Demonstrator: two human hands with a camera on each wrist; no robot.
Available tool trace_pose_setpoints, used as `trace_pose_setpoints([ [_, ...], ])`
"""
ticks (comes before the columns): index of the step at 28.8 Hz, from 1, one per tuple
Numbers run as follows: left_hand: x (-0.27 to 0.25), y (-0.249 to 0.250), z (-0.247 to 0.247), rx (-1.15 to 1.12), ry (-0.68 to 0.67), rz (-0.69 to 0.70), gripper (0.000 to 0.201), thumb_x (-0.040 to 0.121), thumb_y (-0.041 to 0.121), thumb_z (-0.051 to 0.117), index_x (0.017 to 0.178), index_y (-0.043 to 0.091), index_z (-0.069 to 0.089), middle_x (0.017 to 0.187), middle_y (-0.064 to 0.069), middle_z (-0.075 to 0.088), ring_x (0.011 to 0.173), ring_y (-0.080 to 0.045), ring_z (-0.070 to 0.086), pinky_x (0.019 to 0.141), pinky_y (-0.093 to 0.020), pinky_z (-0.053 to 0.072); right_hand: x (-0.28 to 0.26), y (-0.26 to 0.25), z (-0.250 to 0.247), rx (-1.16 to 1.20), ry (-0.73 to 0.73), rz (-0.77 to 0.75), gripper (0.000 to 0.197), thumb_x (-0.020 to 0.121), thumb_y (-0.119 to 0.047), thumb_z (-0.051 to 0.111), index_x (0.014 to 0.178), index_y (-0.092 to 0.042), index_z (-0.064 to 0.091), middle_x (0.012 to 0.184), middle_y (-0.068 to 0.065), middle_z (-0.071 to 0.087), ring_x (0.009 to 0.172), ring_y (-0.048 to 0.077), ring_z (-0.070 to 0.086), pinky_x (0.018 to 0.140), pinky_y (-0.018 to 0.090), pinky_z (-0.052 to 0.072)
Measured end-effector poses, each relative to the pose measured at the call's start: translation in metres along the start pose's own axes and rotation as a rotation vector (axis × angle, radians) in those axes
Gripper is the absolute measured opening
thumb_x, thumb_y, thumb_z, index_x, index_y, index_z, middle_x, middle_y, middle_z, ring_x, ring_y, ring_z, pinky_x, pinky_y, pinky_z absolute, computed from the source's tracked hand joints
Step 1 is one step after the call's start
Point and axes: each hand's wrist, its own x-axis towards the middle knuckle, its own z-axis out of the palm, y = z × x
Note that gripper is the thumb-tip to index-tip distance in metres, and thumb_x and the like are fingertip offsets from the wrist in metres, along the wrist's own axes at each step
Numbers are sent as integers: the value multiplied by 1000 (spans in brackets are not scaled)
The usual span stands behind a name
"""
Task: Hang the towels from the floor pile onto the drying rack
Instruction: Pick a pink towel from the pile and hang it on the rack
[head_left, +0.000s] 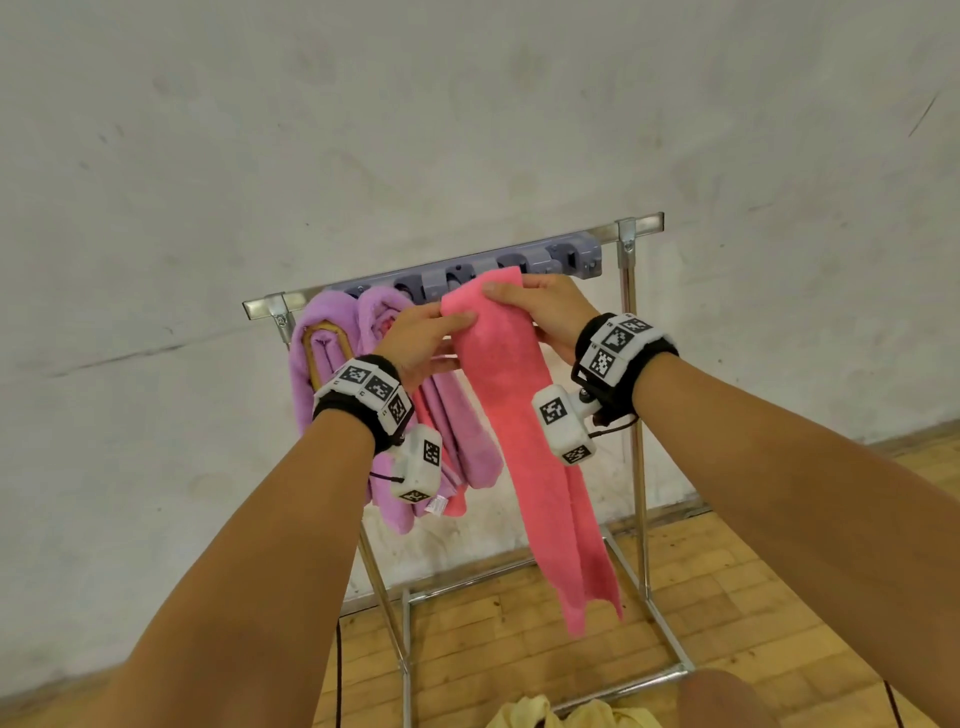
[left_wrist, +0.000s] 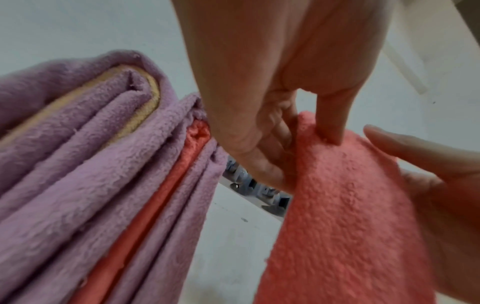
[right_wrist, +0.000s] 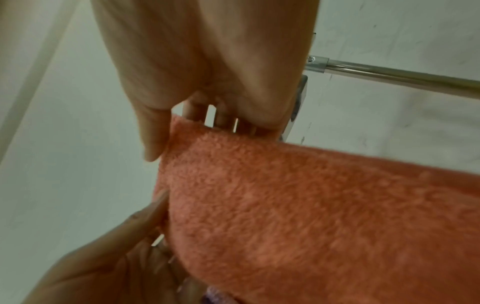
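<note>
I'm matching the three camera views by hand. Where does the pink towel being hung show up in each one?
Head: pink towel at centre, draped from the rack's top bar, both hands gripping its top.
Left wrist: fills lower right, beside the purple towels.
Right wrist: fills lower right, below the fingers.
Shared landmark: the right hand holding the towel's top edge, seen in all three.

scuffed white wall (head_left: 415, 130), wooden parquet floor (head_left: 519, 649)

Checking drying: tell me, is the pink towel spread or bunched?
Bunched: the pink towel hangs as a narrow folded strip, both hands pinching its top at the rack.
</note>
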Motion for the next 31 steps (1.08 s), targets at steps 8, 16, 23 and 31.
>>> trace_pose_setpoints([
  [8, 11, 7, -7, -160, 109, 144, 29, 96, 20, 61, 125, 13, 62, 114, -5, 70, 94, -17, 69, 68, -28, 57, -10, 17, -4, -24, -223, 219, 37, 87, -17, 73, 119, 0, 66, 115, 12, 72, 104, 23, 70, 82, 30, 58],
  [16, 3, -8, -2, -29, -95, -90, 44, 90, 33, 68, 130, 18, 58, 119, -6, 66, 105, -26, 66, 87, -41, 57, 2, 13, -1, 16, -10, 52, 39, 77, -23, 83, 107, -1, 72, 104, 15, 74, 98, 29, 72, 86, 41, 59],
  [23, 6, -6, -5, -52, 47, 30, 29, 93, 13, 63, 122, 7, 61, 102, -5, 68, 93, -19, 64, 70, -28, 56, -11, 10, -2, -28, -208, 209, 27, 91, -26, 66, 110, -7, 63, 97, 9, 65, 91, 23, 62, 79, 34, 52],
  [31, 5, -6, -17, -88, 36, -33, 39, 94, 27, 63, 128, 10, 54, 120, -9, 62, 107, -27, 62, 75, -36, 55, -7, 12, 1, -8, -140, 97, 33, 86, -17, 73, 117, -7, 68, 100, 3, 72, 91, 17, 68, 74, 28, 54],
])
